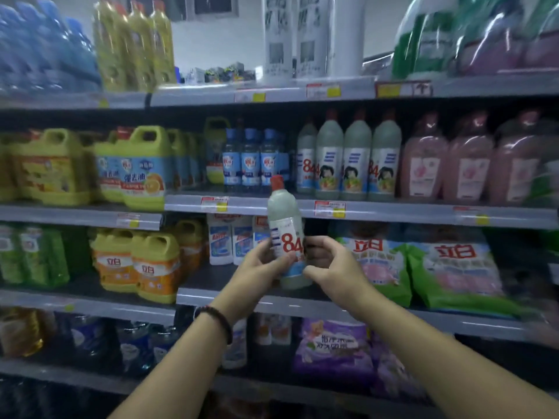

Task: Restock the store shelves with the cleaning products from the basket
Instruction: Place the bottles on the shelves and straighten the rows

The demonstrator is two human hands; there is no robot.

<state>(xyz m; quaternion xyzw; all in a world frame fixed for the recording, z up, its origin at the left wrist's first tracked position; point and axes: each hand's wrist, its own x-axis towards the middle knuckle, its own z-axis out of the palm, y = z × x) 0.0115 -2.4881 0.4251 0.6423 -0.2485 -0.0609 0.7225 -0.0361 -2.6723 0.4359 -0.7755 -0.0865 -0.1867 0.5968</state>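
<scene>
A pale green "84" disinfectant bottle (286, 234) with a red cap stands upright in front of the shelves, at the centre of the head view. My left hand (261, 264) grips its lower body from the left, thumb across the label. My right hand (328, 263) curls beside the bottle's right side, thumb at its base and fingertips at the label's edge. A row of matching "84" bottles (351, 161) stands on the shelf (378, 211) just above and to the right. The basket is out of view.
Yellow detergent jugs (142, 167) fill the left of that shelf, small blue bottles (251, 158) the middle, pink bottles (462, 167) the right. Green powder bags (429, 267) and orange jugs (154, 267) sit one shelf lower. Purple bags (332, 349) lie below.
</scene>
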